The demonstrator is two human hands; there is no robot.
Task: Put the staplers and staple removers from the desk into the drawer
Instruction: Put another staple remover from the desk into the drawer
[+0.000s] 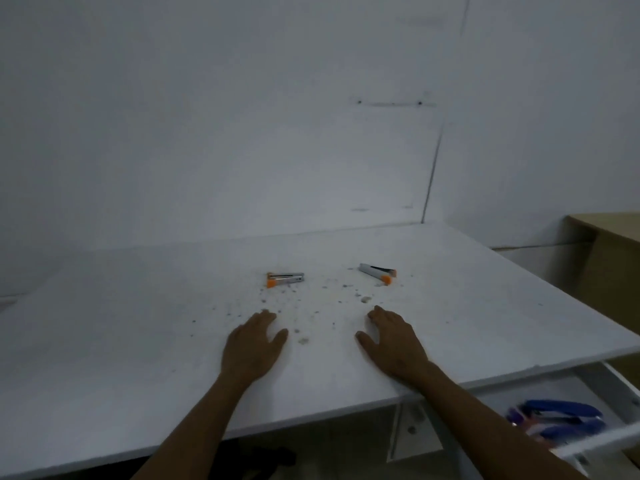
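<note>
We see a desk (pixel 138 341) with a matt white top, painted or laminated, its finish scuffed and speckled with small dark and tan marks near the middle. On it lie two staple removers: the left staple remover (pixel 286 278) and the right staple remover (pixel 377 273) both show shiny silver metal bodies with orange plastic tips. In the white drawer (pixel 602 441), the staplers (pixel 557 419) look like glossy blue plastic, blurred here. We note a wall (pixel 207 116) of flat, matt white, and pale matt wood-look furniture (pixel 613 244) at right.
</note>
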